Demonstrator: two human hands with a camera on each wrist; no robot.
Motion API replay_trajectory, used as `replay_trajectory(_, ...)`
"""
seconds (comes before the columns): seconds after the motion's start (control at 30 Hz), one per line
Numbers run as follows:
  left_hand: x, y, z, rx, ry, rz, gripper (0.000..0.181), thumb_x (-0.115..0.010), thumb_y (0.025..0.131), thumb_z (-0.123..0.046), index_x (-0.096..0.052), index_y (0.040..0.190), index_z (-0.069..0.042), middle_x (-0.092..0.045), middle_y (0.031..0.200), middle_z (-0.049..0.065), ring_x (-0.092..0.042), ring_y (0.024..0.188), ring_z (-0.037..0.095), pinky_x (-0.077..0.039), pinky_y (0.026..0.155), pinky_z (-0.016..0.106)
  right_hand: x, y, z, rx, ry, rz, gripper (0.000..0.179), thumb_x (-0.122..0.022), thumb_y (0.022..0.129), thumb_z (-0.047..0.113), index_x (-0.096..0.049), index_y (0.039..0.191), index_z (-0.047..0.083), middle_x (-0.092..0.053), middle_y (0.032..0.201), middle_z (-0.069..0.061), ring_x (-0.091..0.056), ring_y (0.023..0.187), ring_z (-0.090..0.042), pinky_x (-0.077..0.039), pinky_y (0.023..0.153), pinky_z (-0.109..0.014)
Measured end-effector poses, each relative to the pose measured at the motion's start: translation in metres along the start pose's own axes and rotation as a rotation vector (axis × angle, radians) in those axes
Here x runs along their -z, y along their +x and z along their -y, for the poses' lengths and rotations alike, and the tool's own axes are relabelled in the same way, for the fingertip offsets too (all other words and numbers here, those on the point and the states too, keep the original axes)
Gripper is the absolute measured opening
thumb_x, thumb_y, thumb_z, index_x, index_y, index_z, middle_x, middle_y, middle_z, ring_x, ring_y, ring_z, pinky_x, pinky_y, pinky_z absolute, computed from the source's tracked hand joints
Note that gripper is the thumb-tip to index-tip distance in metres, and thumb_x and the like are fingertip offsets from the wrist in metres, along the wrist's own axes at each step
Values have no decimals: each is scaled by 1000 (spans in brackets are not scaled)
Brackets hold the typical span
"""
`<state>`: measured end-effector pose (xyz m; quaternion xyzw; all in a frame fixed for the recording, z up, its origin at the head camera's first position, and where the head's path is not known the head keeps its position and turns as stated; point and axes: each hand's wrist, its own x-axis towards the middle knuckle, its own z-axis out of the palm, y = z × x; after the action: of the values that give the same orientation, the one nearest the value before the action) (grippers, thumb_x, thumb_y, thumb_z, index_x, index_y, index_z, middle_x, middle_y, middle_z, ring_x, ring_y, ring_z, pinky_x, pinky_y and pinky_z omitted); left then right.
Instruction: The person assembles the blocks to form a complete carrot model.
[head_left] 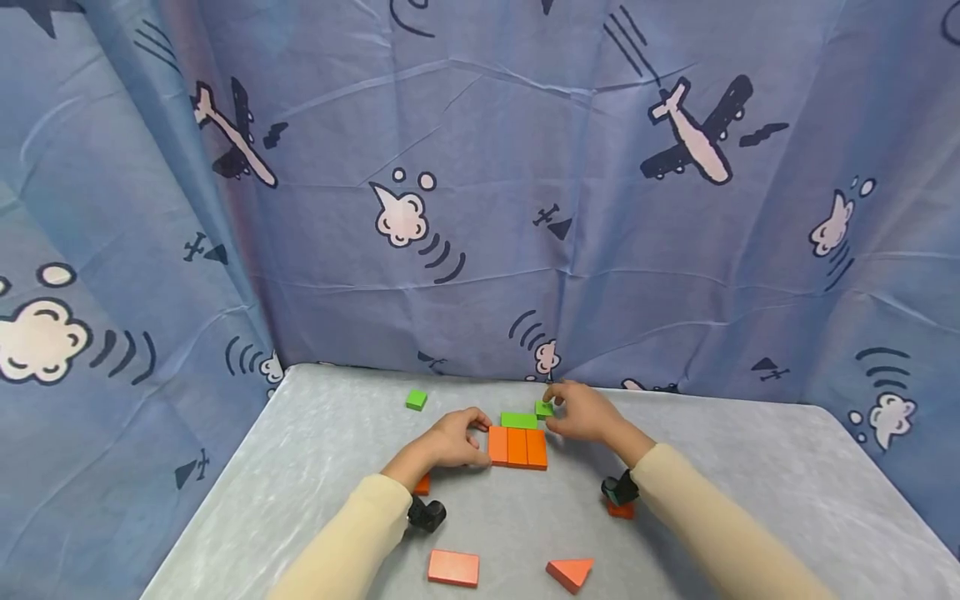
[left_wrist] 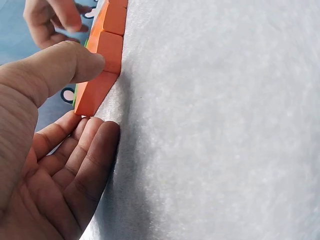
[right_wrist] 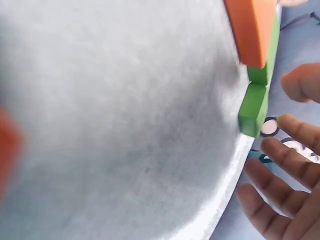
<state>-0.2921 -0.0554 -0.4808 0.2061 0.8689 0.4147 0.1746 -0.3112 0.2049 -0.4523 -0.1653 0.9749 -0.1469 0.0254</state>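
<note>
Three orange blocks (head_left: 517,447) lie side by side on the table. Behind them lies a long green block (head_left: 519,420), with a small green block (head_left: 543,410) at its right end. My left hand (head_left: 456,439) is at the left side of the orange row. In the left wrist view its fingertips are right at the end orange block (left_wrist: 93,95), and its thumb overlaps the row. Around the small green block's right side is my right hand (head_left: 582,412). The right wrist view shows its fingers spread, with a gap between them and that green block (right_wrist: 253,110).
Another small green block (head_left: 416,400) stands at the back left. Nearer me are an orange rectangular block (head_left: 453,568) and an orange triangular block (head_left: 572,573). Orange pieces (head_left: 621,509) show partly beneath both wrists. A blue patterned curtain (head_left: 480,208) hangs behind the table (head_left: 315,442).
</note>
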Motion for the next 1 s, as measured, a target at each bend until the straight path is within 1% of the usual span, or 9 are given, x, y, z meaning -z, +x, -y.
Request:
replay_trajectory(0.07, 1, 0, -2, 4, -23, 9, 53, -82, 72, -15, -58, 119, -10, -60, 118, 6, -56, 82, 13, -52, 63, 26, 2, -7, 1, 22, 11, 4, 35, -74, 77, 27, -68, 108, 12, -65, 98, -6, -59, 83, -18, -50, 72, -37)
replay_trajectory(0.17, 1, -2, -4, 12, -50, 23, 55, -82, 72, -15, -56, 121, -9, -58, 121, 6, -56, 81, 14, -53, 62, 27, 3, -17, 5, 47, 35, 32, 36, -75, 76, 28, -68, 107, 11, -66, 96, -5, -58, 83, -17, -50, 73, -37)
replay_trajectory(0.3, 1, -3, -4, 21, -75, 32, 56, -80, 74, -13, -55, 123, -9, -57, 122, 7, -56, 78, 14, -53, 62, 28, 2, -28, 12, 59, 73, 69, 41, -77, 74, 29, -67, 108, 9, -66, 97, -6, -58, 85, -19, -49, 75, -38)
replay_trajectory(0.4, 1, -3, -5, 18, -85, 35, 56, -79, 74, -12, -54, 124, -8, -57, 121, 7, -57, 73, 13, -53, 60, 28, -1, -33, 16, 47, 82, 81, 46, -80, 71, 31, -67, 109, 8, -65, 97, -6, -57, 85, -19, -49, 77, -38)
replay_trajectory(0.53, 4, -2, -6, 12, -81, 25, 55, -78, 75, -14, -54, 124, -9, -57, 120, 8, -60, 68, 12, -52, 57, 29, -4, -37, 20, 3, 75, 90, 49, -84, 67, 32, -67, 107, 11, -64, 96, -3, -56, 84, -16, -49, 79, -37)
replay_trajectory(0.67, 16, -5, -6, 4, -64, -18, 52, -77, 79, -17, -55, 125, -9, -57, 123, 11, -62, 72, 14, -52, 57, 30, -6, -37, 23, -18, 58, 99, 51, -86, 65, 34, -67, 106, 12, -64, 96, -1, -56, 84, -14, -50, 81, -38)
replay_trajectory(0.8, 33, -8, -2, -11, -18, -91, 51, -76, 78, -18, -57, 125, -9, -58, 123, 14, -61, 78, 15, -52, 59, 30, -8, -36, 24, -30, 40, 103, 53, -87, 64, 36, -67, 108, 11, -64, 96, -1, -56, 85, -14, -50, 82, -38)
replay_trajectory(0.9, 46, -10, 4, 2, 51, -149, 50, -77, 78, -20, -60, 123, -11, -60, 123, 13, -60, 80, 16, -51, 61, 29, -9, -36, 25, -35, 37, 105, 55, -87, 64, 36, -67, 109, 10, -64, 96, 0, -56, 85, -14, -51, 83, -38)
replay_trajectory(1.0, 59, -13, 9, 38, 123, -201, 47, -77, 79, -23, -62, 122, -14, -61, 121, 10, -60, 87, 18, -51, 69, 32, -11, -36, 26, -35, 38, 106, 57, -87, 64, 36, -67, 110, 9, -64, 95, 0, -56, 85, -14, -51, 83, -38)
